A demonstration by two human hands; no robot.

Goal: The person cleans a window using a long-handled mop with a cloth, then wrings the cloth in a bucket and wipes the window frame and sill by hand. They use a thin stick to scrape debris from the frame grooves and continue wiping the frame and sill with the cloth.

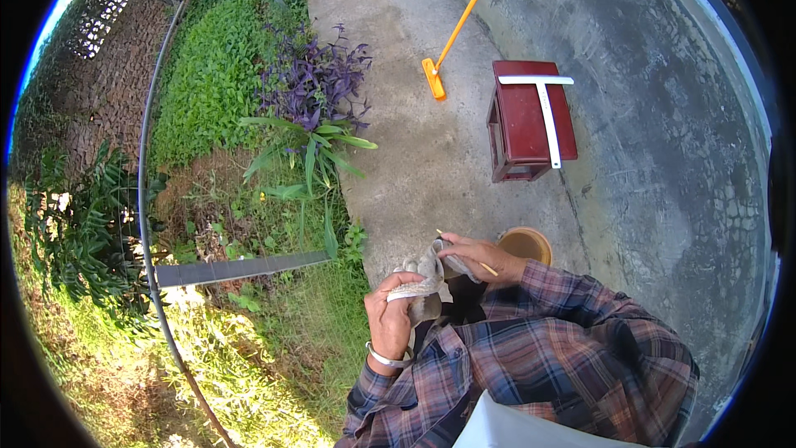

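My left hand (390,317), with a bracelet at the wrist, grips the cuff of a greyish-white fabric work glove (421,280). Across from it, my right hand (482,256) holds another part of the gloves, and a thin yellowish stick (489,269) runs under its fingers, its tip showing beyond them. Whether this is one glove or a pair is hard to tell. Just beyond my right wrist stands a round tan bucket (526,244) on the concrete path.
A dark red wooden stool (528,118) stands ahead by the concrete wall (653,137), a white T-shaped tool (547,112) lying on it. An orange flat-headed mop (434,79) rests farther up the path. Plants (314,81) and a curved rail (147,199) are at the left.
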